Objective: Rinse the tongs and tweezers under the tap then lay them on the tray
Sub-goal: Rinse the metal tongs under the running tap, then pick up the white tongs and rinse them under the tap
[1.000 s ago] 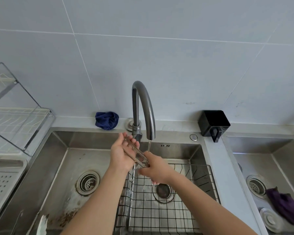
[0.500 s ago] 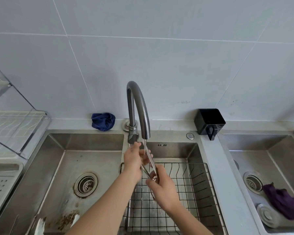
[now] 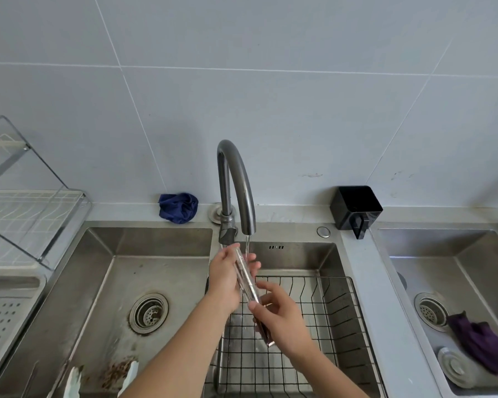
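Note:
A pair of metal tongs (image 3: 246,275) slants under the grey curved tap (image 3: 236,182), whose water stream falls onto its upper part. My left hand (image 3: 227,271) wraps the upper half of the tongs. My right hand (image 3: 279,314) pinches the lower end, which sticks out below the palm. Both hands hover over the black wire basket (image 3: 337,320) in the middle sink. White tongs-like pieces (image 3: 72,380) lie at the bottom of the left sink. A perforated white tray (image 3: 0,317) sits at the far left.
A dish rack (image 3: 26,214) stands at the left above the tray. A blue cloth (image 3: 179,207) and a black holder (image 3: 355,208) rest on the back ledge. The right sink holds a purple cloth (image 3: 483,343) and a drain plug (image 3: 454,366).
The tongs have turned from nearly level to steeply slanted under the stream. My right hand slid down to the lower end, and my view shifted slightly right.

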A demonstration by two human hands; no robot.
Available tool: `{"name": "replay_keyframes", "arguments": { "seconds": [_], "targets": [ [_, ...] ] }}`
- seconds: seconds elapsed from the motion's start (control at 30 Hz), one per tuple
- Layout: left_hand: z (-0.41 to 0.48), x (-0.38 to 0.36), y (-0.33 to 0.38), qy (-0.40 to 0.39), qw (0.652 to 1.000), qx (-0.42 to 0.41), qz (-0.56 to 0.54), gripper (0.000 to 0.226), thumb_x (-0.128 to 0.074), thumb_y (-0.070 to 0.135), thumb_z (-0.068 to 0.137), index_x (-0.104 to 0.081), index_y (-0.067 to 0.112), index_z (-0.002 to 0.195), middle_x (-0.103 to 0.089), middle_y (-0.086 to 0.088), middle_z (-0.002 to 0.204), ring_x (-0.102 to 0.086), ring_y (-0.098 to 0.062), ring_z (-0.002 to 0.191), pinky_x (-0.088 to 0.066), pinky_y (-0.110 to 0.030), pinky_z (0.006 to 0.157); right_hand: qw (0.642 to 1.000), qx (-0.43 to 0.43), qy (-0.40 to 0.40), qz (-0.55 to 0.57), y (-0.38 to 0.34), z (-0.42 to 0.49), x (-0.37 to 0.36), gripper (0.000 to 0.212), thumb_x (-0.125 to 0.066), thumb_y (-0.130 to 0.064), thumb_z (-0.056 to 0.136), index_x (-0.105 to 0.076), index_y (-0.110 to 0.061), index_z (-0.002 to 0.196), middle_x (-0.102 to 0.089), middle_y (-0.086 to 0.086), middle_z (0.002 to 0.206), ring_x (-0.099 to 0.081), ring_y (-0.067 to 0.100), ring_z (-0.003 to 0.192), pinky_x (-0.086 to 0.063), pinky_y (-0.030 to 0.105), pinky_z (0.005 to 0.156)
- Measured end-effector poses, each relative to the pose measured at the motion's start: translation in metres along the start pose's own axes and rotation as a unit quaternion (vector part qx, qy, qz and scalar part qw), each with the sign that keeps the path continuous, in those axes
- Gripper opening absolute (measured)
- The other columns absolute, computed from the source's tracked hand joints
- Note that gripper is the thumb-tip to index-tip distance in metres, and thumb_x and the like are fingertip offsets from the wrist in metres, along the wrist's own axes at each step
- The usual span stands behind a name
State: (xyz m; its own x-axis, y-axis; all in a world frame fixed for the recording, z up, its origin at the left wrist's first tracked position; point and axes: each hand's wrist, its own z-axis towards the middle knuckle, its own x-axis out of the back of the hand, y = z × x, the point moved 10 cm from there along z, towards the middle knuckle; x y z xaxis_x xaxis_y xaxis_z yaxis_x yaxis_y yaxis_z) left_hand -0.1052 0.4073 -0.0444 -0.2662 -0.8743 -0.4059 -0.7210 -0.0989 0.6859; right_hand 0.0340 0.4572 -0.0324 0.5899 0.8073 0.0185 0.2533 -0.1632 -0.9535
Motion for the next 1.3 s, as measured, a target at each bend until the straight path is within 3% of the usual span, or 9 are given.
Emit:
{"name": "replay_keyframes", "arguments": {
  "seconds": [0.27, 0.37, 0.47, 0.53, 0.63, 0.77, 1.0, 1.1, 1.3],
  "targets": [
    [-0.009, 0.010, -0.004, -0.026, 0.996, -0.011, 0.086, 0.023, -0.049, 0.017, 0.105, -0.066, 0.011, 0.118, -0.078, -0.020, 0.098, -0.075, -0.033, 0.084, -0.060, -0.044, 0.079, 0.995, -0.091, -0.034, 0.016, 0.016, 0.008, -0.014, 0.051, -0.073, -0.036, 0.082, -0.057, -0.027, 0.129, -0.063, 0.009, 0.099, -0.068, 0.018, 0.076, -0.060, 0.038, 0.069],
    [-0.014, 0.026, 0.002, -0.005, 0.994, -0.044, 0.104, 0.024, -0.050, 0.021, 0.105, -0.068, 0.015, 0.119, -0.078, -0.016, 0.105, -0.073, -0.028, 0.091, -0.057, -0.044, 0.081, 0.993, -0.094, -0.066, -0.016, 0.004, 0.029, -0.034, 0.031, -0.060, -0.034, 0.096, -0.060, -0.024, 0.126, -0.069, 0.019, 0.104, -0.062, 0.018, 0.066, -0.052, 0.033, 0.055],
    [-0.024, 0.044, 0.011, -0.003, 0.977, -0.099, 0.186, 0.023, -0.048, 0.022, 0.105, -0.067, 0.025, 0.117, -0.078, 0.002, 0.101, -0.073, -0.012, 0.089, -0.056, -0.026, 0.070, 0.995, -0.086, -0.053, -0.018, -0.008, 0.051, -0.038, 0.015, -0.058, -0.026, 0.101, -0.062, -0.019, 0.114, -0.065, 0.012, 0.086, -0.059, 0.019, 0.061, -0.052, 0.036, 0.060],
    [-0.030, 0.065, 0.010, 0.020, 0.928, -0.139, 0.345, 0.029, -0.051, 0.021, 0.103, -0.059, 0.029, 0.129, -0.072, 0.007, 0.107, -0.067, -0.010, 0.097, -0.049, -0.022, 0.077, 0.996, -0.076, -0.035, -0.015, -0.017, 0.064, -0.035, 0.013, -0.063, -0.018, 0.098, -0.062, -0.011, 0.109, -0.062, 0.008, 0.083, -0.059, 0.021, 0.063, -0.055, 0.035, 0.065],
    [-0.043, 0.090, -0.009, 0.037, 0.747, -0.207, 0.631, 0.049, -0.055, 0.020, 0.098, -0.046, 0.023, 0.146, -0.054, 0.004, 0.133, -0.051, -0.013, 0.120, -0.044, -0.028, 0.098, 0.998, -0.066, -0.023, -0.002, -0.029, 0.079, -0.038, 0.013, -0.061, -0.008, 0.096, -0.061, -0.007, 0.108, -0.062, 0.010, 0.082, -0.058, 0.020, 0.061, -0.054, 0.033, 0.062],
    [-0.061, 0.099, -0.049, 0.009, 0.607, -0.256, 0.752, 0.060, -0.053, 0.029, 0.097, -0.033, 0.019, 0.152, -0.028, -0.007, 0.159, -0.035, -0.022, 0.144, -0.036, -0.035, 0.117, 0.998, -0.062, -0.019, -0.021, -0.034, 0.080, -0.045, 0.009, -0.060, -0.012, 0.097, -0.058, -0.017, 0.105, -0.066, 0.007, 0.081, -0.062, 0.020, 0.063, -0.054, 0.037, 0.063],
    [-0.069, 0.107, -0.077, -0.002, 0.566, -0.268, 0.780, 0.066, -0.057, 0.034, 0.095, -0.033, 0.019, 0.155, 0.002, -0.014, 0.169, -0.005, -0.032, 0.156, -0.019, -0.040, 0.122, 0.984, -0.058, 0.037, -0.163, 0.007, 0.030, 0.016, 0.017, -0.053, -0.037, 0.103, -0.060, -0.022, 0.104, -0.060, -0.001, 0.084, -0.058, 0.016, 0.072, -0.056, 0.038, 0.070],
    [-0.070, 0.109, -0.078, 0.013, 0.561, -0.280, 0.779, 0.068, -0.070, 0.033, 0.087, -0.048, 0.014, 0.148, -0.017, -0.019, 0.166, -0.024, -0.037, 0.151, -0.029, -0.045, 0.117, 0.960, -0.034, 0.061, -0.272, 0.031, 0.004, 0.049, 0.018, -0.047, -0.035, 0.105, -0.059, -0.023, 0.099, -0.056, 0.003, 0.084, -0.050, 0.013, 0.069, -0.045, 0.036, 0.067],
    [-0.073, 0.107, -0.076, 0.026, 0.530, -0.291, 0.796, 0.071, -0.082, 0.030, 0.073, -0.060, 0.010, 0.137, -0.037, -0.025, 0.158, -0.045, -0.042, 0.140, -0.041, -0.050, 0.109, 0.841, -0.124, 0.050, -0.524, 0.085, -0.017, 0.084, 0.065, -0.059, -0.047, 0.097, -0.031, -0.032, 0.154, -0.048, 0.005, 0.141, -0.060, 0.024, 0.117, -0.051, 0.033, 0.080]
  ]
}}
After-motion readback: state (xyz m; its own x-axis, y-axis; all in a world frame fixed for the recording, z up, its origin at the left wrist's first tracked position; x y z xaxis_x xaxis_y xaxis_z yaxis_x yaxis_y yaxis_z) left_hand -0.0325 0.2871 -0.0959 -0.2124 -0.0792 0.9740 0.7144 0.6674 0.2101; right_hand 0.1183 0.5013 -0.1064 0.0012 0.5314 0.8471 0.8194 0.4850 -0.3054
